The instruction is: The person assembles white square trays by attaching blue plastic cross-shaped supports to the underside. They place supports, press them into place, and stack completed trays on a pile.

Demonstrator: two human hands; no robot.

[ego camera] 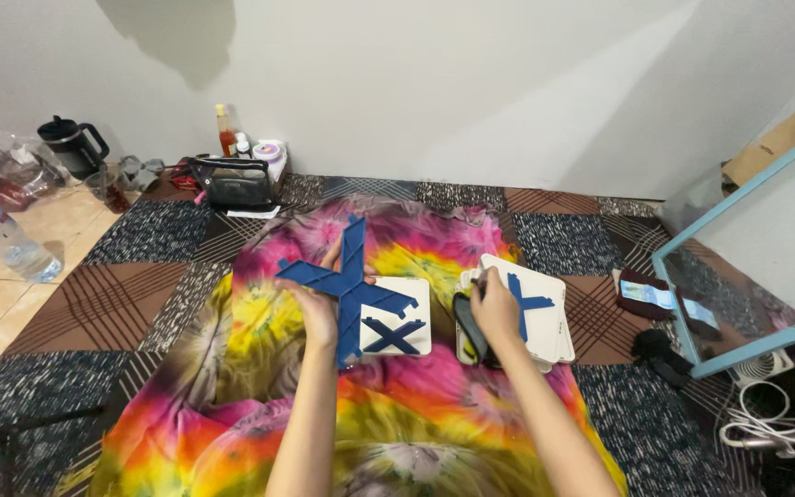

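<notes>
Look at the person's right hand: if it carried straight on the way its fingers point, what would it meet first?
The right hand points away and slightly left. It would probably first meet the top white card of the stack it already touches; depth is hard to judge.

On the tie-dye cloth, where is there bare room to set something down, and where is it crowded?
Free: the cloth left of the left hand, and the far strip beyond the blue X. Crowded: the middle, where the white card and the card stack under the right hand lie. The wall corner around the black bag is cluttered too.
</notes>
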